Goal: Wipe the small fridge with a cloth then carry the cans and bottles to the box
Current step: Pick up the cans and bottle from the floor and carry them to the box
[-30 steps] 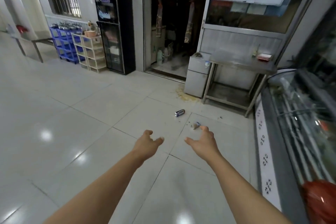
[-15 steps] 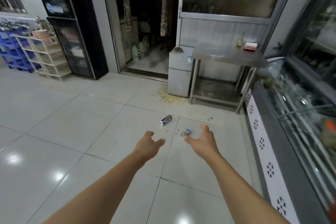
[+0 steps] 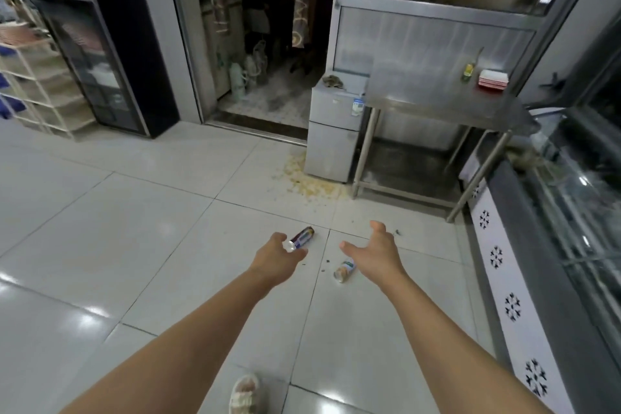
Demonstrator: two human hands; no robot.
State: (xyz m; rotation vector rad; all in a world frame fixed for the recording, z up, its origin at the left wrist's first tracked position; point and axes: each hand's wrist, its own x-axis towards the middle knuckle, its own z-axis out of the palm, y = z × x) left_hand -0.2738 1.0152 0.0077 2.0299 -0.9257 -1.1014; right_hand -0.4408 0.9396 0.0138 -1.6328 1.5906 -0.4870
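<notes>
Two drink containers lay on their sides on the white tiled floor (image 3: 100,245): a dark blue can (image 3: 304,236) beyond the left hand (image 3: 277,257), and a pale can or bottle (image 3: 345,270) just beside the right hand (image 3: 376,250), on its inner side; which of the two it was could not be told. Both hands were stretched forward over the floor, empty, fingers spread and loosely curved; the left hand's fingertips overlapped the near end of the dark blue can in the view, contact not resolvable; the right hand was apart from the pale one. Small dark crumbs (image 3: 325,262) were scattered between the hands. The small fridge (image 3: 331,134), grey and two-doored, stood further back against the doorway edge, a crumpled cloth (image 3: 332,81) on its top; a yellowish patch of spilled debris (image 3: 311,180) lay on the tiles at its foot. Touching the fridge's right side stood a steel table (image 3: 437,101) with a lower shelf; on its top, a small yellow-green bottle (image 3: 467,72) and a red and white stack (image 3: 493,79). A glass display counter (image 3: 571,212) ran along the right edge; a tall black cabinet (image 3: 111,44) and a cream shelf rack (image 3: 37,87) stood at the left. A shoe (image 3: 247,395) showed at the bottom edge. No box identified in view.
</notes>
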